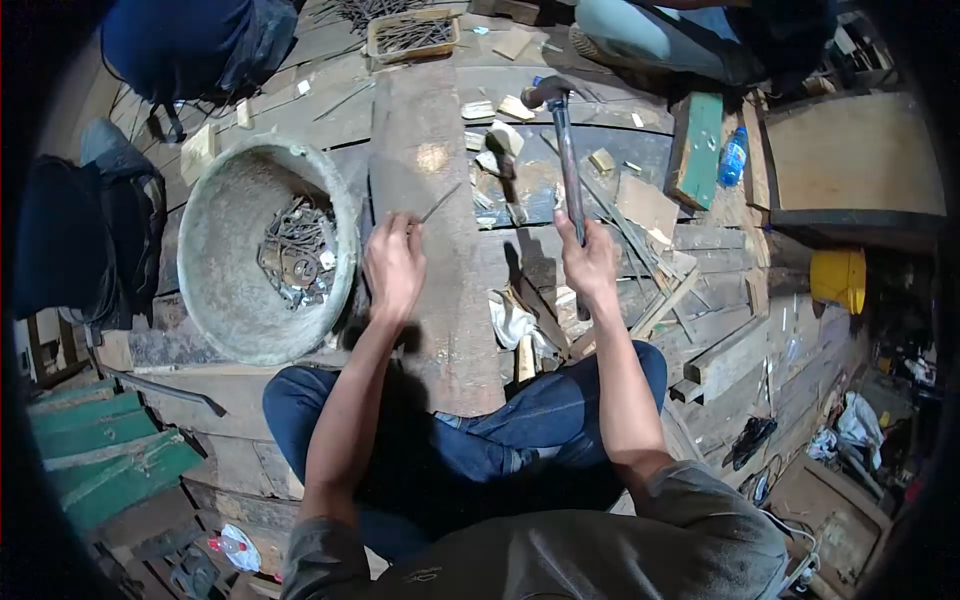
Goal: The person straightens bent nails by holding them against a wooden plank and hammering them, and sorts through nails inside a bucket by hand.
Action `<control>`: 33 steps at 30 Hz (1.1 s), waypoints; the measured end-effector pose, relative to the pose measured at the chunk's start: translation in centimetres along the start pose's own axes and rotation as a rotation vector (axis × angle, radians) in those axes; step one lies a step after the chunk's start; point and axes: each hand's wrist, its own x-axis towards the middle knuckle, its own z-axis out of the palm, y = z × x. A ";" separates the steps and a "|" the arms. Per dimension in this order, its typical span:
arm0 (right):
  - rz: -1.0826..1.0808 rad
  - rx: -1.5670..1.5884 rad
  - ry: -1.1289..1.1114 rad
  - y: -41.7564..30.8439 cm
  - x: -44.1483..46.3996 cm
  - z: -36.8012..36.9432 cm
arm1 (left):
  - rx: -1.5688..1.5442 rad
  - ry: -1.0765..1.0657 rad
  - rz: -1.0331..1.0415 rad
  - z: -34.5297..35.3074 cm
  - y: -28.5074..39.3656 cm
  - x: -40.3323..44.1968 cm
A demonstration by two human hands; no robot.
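Observation:
My left hand (396, 262) is closed on a thin nail (441, 203), which slants up and to the right over a long wooden plank (430, 130). My right hand (589, 256) grips a hammer (566, 150) by the lower part of its handle, with the head raised at the far end. The plank runs lengthwise in front of my crossed legs. Left of my left hand stands a large round basin (205, 190) with metal pieces (298, 250) inside.
A tray of nails (412, 36) sits beyond the plank. Wood scraps (506, 138) lie right of it, near a green block (697, 150), a blue bottle (733, 157) and a yellow bucket (838, 279). Other people (650, 35) sit at the far side and left.

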 end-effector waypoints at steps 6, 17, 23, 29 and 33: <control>-0.106 -0.041 -0.158 -2.5 -3.2 -0.3 | 0.040 0.047 0.026 0.5 -0.4 -0.2; -0.106 -0.091 -0.337 -5.5 -5.9 -0.5 | 0.067 0.110 -0.079 0.5 -0.5 -0.2; -0.064 -0.171 -0.379 -4.0 -5.2 0.1 | -0.018 0.195 -0.005 1.1 -1.5 0.0; -0.104 -0.125 -0.335 -6.2 -6.2 -1.5 | -0.035 0.246 0.041 1.7 -2.5 -0.1; -0.093 -0.173 -0.402 -6.8 -6.5 -1.5 | -0.023 0.234 0.014 1.8 -2.3 -0.4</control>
